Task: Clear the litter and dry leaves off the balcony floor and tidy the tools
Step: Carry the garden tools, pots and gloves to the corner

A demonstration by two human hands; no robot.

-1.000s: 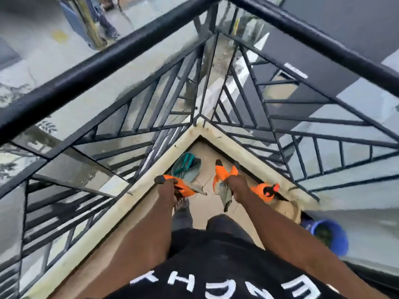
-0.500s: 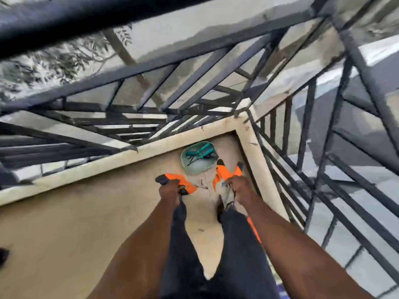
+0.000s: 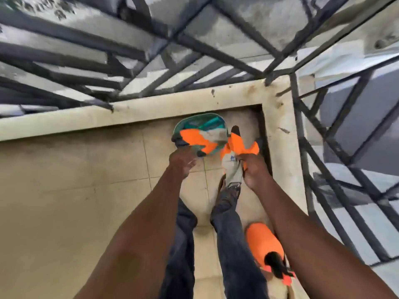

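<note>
Over the balcony corner, our left hand (image 3: 182, 161) and right hand (image 3: 254, 169) each pinch 1 limp, light orange work glove (image 3: 199, 140), best held by its cuff.

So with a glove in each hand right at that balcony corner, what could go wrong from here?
1. The left hand holds an orange and grey work glove over the teal bowl of tools; a loose drop might land on the floor instead.
2. The black metal railing beside the right hand has wide gaps, so the second orange glove could slip through.
3. The orange object by the feet may be a trip hazard.
</note>
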